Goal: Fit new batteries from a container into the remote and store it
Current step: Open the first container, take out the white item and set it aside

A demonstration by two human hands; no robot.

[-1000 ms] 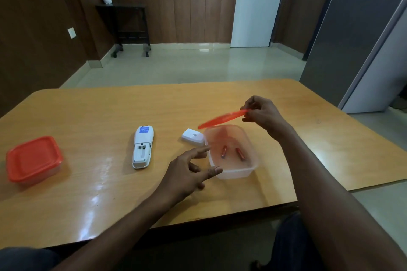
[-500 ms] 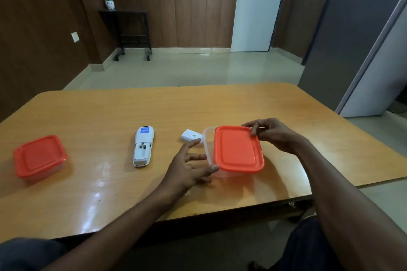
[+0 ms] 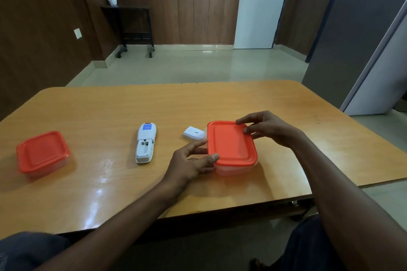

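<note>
A glossy, honey-coloured wooden table (image 3: pixel 110 116) fills the lower half of the view, set in a room with dark brown panelled walls and a pale polished floor.

Nearest the person, two bare forearms reach in over the table's front edge. The left hand (image 3: pixel 189 160) lies at the left side of a clear plastic container with a red-orange lid (image 3: pixel 231 145); its fingers are loosely spread, the thumb tip pressing on the lid's near-left corner and the forefinger running along the left edge. The right hand (image 3: pixel 271 129) comes in from the right, fingers curved, with the fingertips (image 3: pixel 240 121) resting on the lid's far-right corner. The lid lies flat over the tub. What the tub contains cannot be seen through the lid.

Just beyond the container's far-left corner lies a small white battery-compartment cover (image 3: pixel 193 133), apart from the left hand. Further left, a white remote control (image 3: pixel 145 144) lies face down, lengthwise away from the person, with its battery bay uncovered and a blue label near its far end. Whether batteries sit in the bay cannot be told. Well apart, near the table's left edge, stands a second clear tub with a red-orange lid (image 3: pixel 41 151), closed.

Across the floor, a dark side table (image 3: pixel 132 24) carries a small white pot (image 3: pixel 112 0) against the wall, and a white door (image 3: pixel 262 4) stands to the right of it.
</note>
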